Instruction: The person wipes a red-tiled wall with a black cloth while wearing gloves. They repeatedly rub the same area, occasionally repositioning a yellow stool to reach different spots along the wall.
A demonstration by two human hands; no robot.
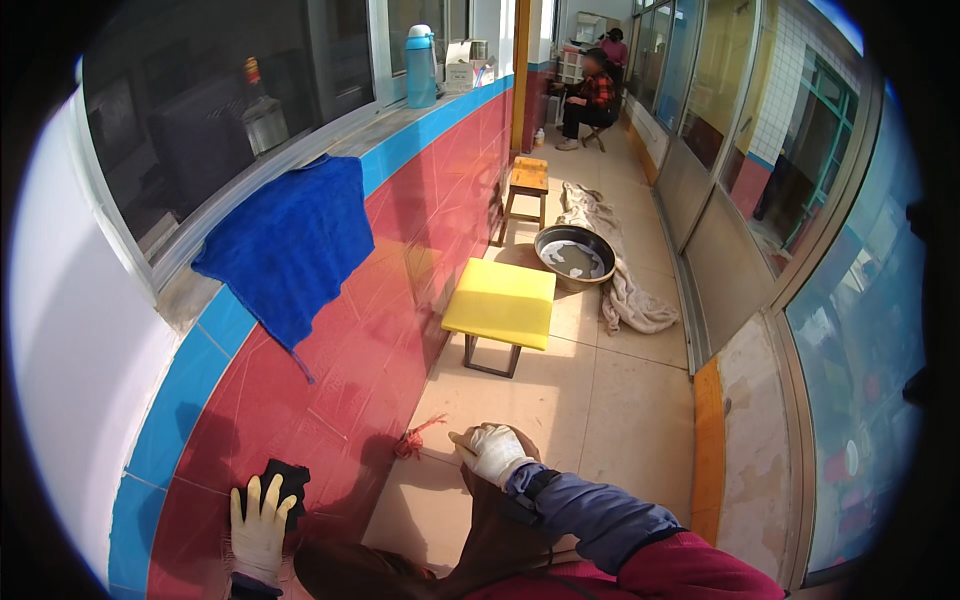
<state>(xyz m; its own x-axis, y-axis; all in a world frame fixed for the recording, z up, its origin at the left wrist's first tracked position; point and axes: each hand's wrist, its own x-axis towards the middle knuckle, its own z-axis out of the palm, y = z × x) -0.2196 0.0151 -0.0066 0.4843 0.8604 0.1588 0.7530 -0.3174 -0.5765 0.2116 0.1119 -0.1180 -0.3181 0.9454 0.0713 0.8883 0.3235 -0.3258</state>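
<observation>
My left hand [260,525], in a pale glove with yellowish fingertips, presses a black cloth [297,484] flat against the red wall tiles [341,420]. Its fingers are spread over the cloth. My right hand [493,452], gloved in the same pale material, rests on my knee; its fingers are bent, and nothing shows in them. Above my left hand, a blue cloth [292,240] hangs over the window sill and down the tiled wall. A red plastic string bundle [410,442] lies on the floor at the wall's foot, left of my right hand.
A yellow-topped stool [502,300] stands ahead, with a basin of sudsy water [574,259], crumpled fabric [634,304] and a wooden stool [529,176] beyond. A blue bottle [421,67] stands on the sill. Two people [594,94] are at the far end. Glass panels [855,330] line the right side.
</observation>
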